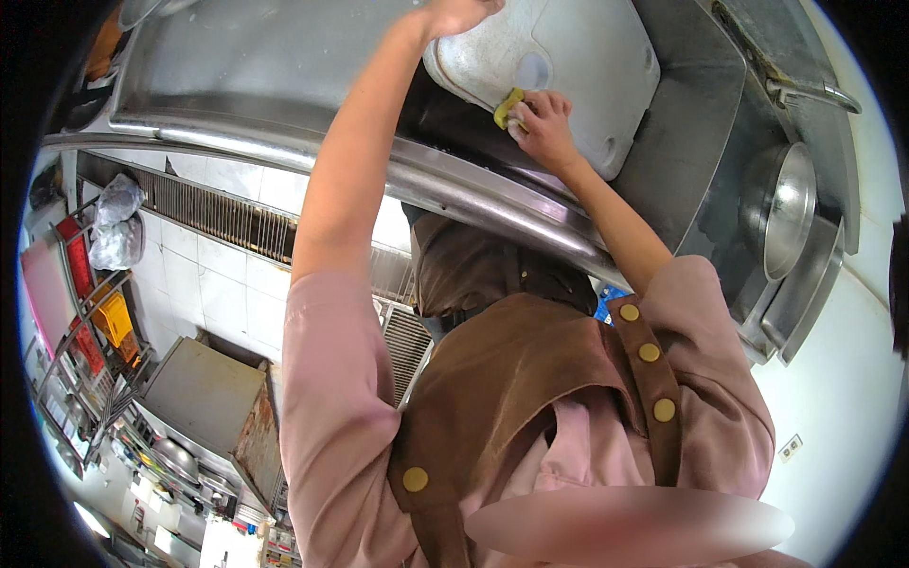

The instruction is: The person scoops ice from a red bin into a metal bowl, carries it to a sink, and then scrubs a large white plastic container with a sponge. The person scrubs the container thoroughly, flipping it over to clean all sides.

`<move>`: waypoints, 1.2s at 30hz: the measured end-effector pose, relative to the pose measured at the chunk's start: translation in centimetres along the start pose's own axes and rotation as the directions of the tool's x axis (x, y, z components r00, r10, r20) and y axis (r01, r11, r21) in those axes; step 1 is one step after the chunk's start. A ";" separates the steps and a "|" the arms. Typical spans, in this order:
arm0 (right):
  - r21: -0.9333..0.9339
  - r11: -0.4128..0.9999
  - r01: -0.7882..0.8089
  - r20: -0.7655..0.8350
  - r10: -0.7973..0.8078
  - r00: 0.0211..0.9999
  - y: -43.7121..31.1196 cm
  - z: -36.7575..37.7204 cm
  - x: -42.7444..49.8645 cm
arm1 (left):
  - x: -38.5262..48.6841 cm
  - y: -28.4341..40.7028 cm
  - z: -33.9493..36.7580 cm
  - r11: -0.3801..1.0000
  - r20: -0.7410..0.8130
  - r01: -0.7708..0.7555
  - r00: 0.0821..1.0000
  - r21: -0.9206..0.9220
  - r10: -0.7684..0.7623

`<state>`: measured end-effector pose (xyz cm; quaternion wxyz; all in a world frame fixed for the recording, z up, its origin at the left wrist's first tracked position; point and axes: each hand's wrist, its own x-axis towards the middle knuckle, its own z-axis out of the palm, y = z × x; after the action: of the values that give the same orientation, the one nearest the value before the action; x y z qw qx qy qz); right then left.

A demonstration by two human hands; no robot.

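Observation:
A large white plastic panel or bin base with rounded corners tilts in a stainless steel sink. My right hand grips a yellow-green sponge against the panel's near edge, with white foam around the fingers. Close to the top rim of the picture, my left hand lies over the panel's left corner. Its fingertips are partly cut off, so its grip is unclear. Dark space shows beneath the panel, inside the basin.
A steel drainboard extends left. At right are a faucet, a metal bowl and a steel pan. The sink's rounded front rim crosses before my apron. A floor grate and a rack with plastic baskets lie left.

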<state>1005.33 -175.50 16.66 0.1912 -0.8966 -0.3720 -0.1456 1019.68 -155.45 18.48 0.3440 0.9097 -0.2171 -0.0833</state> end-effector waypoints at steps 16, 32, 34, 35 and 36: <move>0.128 0.991 -0.043 -0.139 0.060 0.988 -2.4 1.5 6.0 | -0.9 0.5 -0.8 0.993 0.045 -0.077 0.996 -0.092 0.082; 0.192 0.979 0.066 -0.014 -0.065 0.998 -2.0 1.6 5.5 | -2.8 1.5 -3.6 0.954 0.137 0.057 0.990 -0.296 -0.017; 0.200 0.979 0.027 -0.026 -0.023 0.999 -1.0 1.8 2.6 | -2.9 1.7 -3.4 0.961 0.127 0.083 0.991 -0.264 -0.050; 0.193 0.981 0.031 -0.017 -0.029 0.999 0.5 1.8 -0.2 | -2.9 1.6 -3.2 0.966 0.107 0.087 0.992 -0.245 -0.062; 0.177 0.984 0.025 0.025 -0.030 0.999 1.3 1.6 -1.1 | -2.7 1.5 -3.0 0.969 0.084 0.092 0.994 -0.229 -0.074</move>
<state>1005.67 -176.33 14.50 0.2630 -0.8726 -0.3986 -0.1023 1017.68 -153.41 21.71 0.4360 0.8677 -0.1803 -0.1566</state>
